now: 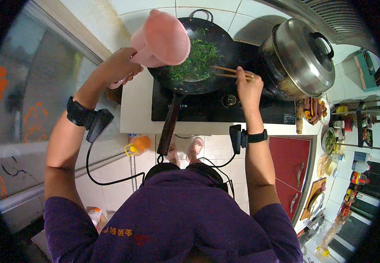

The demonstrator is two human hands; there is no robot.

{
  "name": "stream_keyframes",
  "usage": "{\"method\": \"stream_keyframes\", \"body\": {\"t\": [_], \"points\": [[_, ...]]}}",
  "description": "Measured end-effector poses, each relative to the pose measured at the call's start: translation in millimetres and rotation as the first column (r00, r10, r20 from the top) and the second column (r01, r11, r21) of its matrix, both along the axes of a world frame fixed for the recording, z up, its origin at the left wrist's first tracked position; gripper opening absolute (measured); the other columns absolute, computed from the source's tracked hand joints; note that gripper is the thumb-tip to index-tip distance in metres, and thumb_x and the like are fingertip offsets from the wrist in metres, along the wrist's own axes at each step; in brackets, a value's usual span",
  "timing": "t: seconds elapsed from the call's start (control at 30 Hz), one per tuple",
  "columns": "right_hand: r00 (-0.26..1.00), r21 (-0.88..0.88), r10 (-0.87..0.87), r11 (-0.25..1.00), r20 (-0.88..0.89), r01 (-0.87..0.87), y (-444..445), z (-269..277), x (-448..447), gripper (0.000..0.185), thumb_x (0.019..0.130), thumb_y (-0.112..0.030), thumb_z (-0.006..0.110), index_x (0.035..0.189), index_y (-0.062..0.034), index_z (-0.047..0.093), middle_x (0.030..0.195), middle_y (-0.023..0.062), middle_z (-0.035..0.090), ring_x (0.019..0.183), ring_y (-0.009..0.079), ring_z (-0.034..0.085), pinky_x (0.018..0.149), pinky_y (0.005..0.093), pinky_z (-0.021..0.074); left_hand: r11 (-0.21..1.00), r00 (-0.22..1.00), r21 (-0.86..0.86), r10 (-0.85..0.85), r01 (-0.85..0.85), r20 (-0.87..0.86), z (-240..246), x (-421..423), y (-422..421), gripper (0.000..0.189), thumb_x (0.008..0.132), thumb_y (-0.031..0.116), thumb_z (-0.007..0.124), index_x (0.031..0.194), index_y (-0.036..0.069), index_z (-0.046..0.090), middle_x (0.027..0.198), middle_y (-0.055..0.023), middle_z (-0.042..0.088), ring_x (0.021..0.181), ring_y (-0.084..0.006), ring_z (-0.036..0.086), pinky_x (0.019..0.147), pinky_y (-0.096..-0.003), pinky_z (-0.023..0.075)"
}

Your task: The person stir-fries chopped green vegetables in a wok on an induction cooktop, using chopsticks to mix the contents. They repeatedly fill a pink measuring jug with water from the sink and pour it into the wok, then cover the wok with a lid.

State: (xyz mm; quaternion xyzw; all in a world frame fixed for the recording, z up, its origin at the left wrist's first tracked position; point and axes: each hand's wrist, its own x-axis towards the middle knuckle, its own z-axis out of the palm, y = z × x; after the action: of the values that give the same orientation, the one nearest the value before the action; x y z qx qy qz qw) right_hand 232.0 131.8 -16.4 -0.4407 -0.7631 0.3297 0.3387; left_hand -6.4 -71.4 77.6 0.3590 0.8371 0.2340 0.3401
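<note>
My left hand (121, 67) grips the handle of a pink plastic water ladle (165, 39), held tilted above the left side of a black wok (226, 42). Chopped leafy greens (198, 59) lie in the wok, with some liquid near the front of them. Whether anything pours from the ladle cannot be told. In my right hand (250, 87) is a pair of wooden chopsticks (231, 73), their tips at the right edge of the greens. The wok's long dark handle (170, 128) points toward me over the counter's front edge.
Right of the wok, a lidded steel pot (295, 59) stands on the black cooktop (203, 111). Beyond it are a plate of food (321, 111) and a cutting board (313, 200). An orange oil jug (140, 145) sits on the floor. A glass panel (45, 108) borders the left.
</note>
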Motion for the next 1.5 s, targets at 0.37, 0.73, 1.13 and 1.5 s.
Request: {"method": "stream_keyframes", "body": {"t": [0.37, 0.73, 1.13, 1.5], "points": [[0.999, 0.191, 0.043, 0.981, -0.010, -0.040, 11, -9, -10, 0.026, 0.080, -0.022, 0.059, 0.076, 0.0031, 0.063, 0.062, 0.0188, 0.059, 0.056, 0.0267, 0.061, 0.052, 0.0302, 0.0449, 1.000, 1.000, -0.003, -0.001, 0.001, 0.020, 4, 0, 6, 0.026, 0.075, 0.009, 0.057, 0.097, -0.001, 0.048, 0.059, -0.0036, 0.050, 0.047, -0.0101, 0.046, 0.038, -0.0255, 0.0363], [0.986, -0.044, 0.168, 0.985, -0.018, -0.169, -3, -39, -33, 0.024, 0.078, -0.018, 0.058, 0.071, 0.0052, 0.060, 0.057, 0.0179, 0.056, 0.052, 0.0248, 0.058, 0.050, 0.0307, 0.0426, 1.000, 0.998, -0.024, 0.006, -0.007, -0.055, 7, 12, 16, 0.051, 0.073, 0.011, 0.060, 0.117, -0.005, 0.040, 0.077, -0.0120, 0.054, 0.053, -0.0140, 0.050, 0.045, -0.0282, 0.0428], [0.950, 0.144, 0.311, 0.939, 0.027, -0.312, -18, -13, -15, 0.027, 0.080, -0.023, 0.059, 0.074, 0.0035, 0.063, 0.059, 0.0180, 0.058, 0.051, 0.0278, 0.058, 0.049, 0.0317, 0.0448, 0.983, 0.961, -0.100, -0.170, 0.151, -0.219, -5, 12, 23, 0.044, 0.074, 0.017, 0.056, 0.109, -0.005, 0.043, 0.090, -0.0194, 0.053, 0.060, -0.0241, 0.057, 0.052, -0.0337, 0.0475], [0.959, 0.181, 0.280, 0.942, 0.047, -0.283, -19, -5, -7, 0.028, 0.080, -0.026, 0.059, 0.073, 0.0007, 0.064, 0.063, 0.0177, 0.059, 0.055, 0.0309, 0.059, 0.050, 0.0347, 0.0452, 0.917, 0.722, -0.110, -0.371, 0.383, -0.584, -10, 18, 13, 0.047, 0.074, 0.014, 0.052, 0.115, -0.005, 0.038, 0.100, -0.0250, 0.051, 0.092, -0.0409, 0.049, 0.082, -0.0453, 0.0402]]}}
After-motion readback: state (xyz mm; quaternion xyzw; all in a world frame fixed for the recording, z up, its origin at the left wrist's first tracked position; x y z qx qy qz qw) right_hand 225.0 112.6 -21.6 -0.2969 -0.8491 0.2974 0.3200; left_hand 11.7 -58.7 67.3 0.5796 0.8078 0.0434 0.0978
